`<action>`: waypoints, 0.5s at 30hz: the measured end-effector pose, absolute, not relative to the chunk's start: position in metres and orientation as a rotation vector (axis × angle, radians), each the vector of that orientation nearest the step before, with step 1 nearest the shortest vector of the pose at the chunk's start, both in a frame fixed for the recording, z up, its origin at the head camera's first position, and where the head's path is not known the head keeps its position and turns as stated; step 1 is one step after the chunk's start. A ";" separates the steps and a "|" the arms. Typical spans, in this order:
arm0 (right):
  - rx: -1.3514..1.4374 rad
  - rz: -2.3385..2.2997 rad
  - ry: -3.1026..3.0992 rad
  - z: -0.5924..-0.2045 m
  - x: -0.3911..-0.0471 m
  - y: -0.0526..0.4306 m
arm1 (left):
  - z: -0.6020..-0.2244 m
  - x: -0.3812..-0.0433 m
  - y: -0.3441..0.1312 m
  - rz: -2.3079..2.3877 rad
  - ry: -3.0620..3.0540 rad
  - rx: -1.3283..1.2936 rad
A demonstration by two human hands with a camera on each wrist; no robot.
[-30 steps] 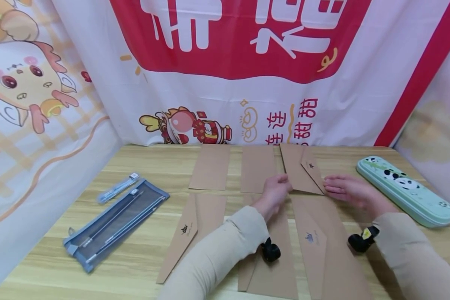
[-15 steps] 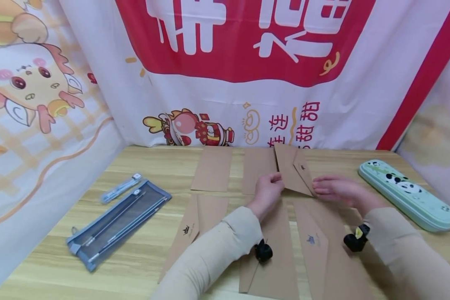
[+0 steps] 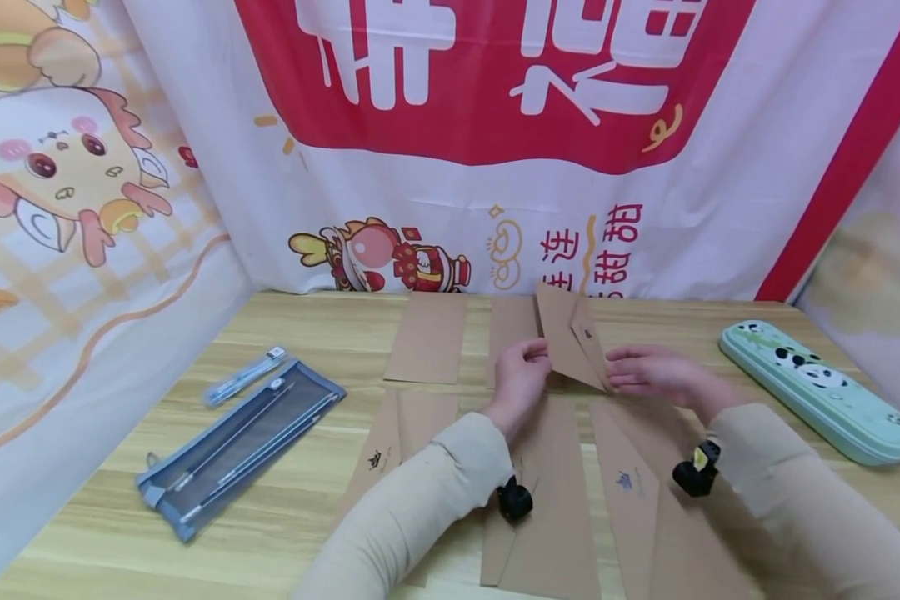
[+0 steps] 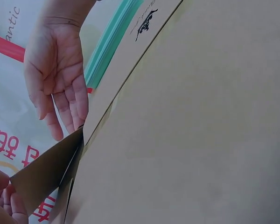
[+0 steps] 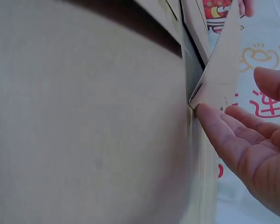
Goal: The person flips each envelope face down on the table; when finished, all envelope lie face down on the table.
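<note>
A brown kraft envelope [image 3: 567, 337] with a small dark print on its flap is tilted up at the back of the table. My left hand [image 3: 519, 379] pinches its left near edge; in the left wrist view the thumb and fingers of that hand [image 4: 7, 200] hold a corner. With its fingers extended, my right hand [image 3: 656, 375] touches the envelope's right near corner. The right wrist view has this hand [image 5: 254, 144] with a fingertip against the folded corner. Under the raised envelope, another flat envelope [image 3: 504, 333] is partly covered.
More kraft envelopes lie flat: one at the back left [image 3: 426, 337], and a front row of a left one [image 3: 427, 417], a middle one [image 3: 558, 500] and a right one [image 3: 630, 500]. A mesh pencil pouch [image 3: 243, 446], a small clear packet [image 3: 246, 377] and a green panda case [image 3: 817, 387] flank them.
Both hands have moved left with the envelope, which now overlaps the middle back envelope and tilts more steeply. The head view has shifted slightly.
</note>
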State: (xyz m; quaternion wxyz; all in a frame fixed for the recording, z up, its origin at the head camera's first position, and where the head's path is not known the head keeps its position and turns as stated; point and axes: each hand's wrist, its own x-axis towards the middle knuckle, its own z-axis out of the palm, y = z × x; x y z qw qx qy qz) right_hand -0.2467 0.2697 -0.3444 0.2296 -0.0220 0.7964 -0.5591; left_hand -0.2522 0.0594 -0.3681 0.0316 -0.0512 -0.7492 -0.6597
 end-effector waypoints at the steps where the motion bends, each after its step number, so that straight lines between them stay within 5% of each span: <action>1: -0.061 -1.542 2.191 -0.345 -0.247 0.268 | -0.368 -0.253 0.059 -2.054 -2.284 -0.166; 15: -0.084 -1.605 2.160 -0.350 -0.244 0.256 | -0.353 -0.254 0.061 -2.247 -2.139 -0.214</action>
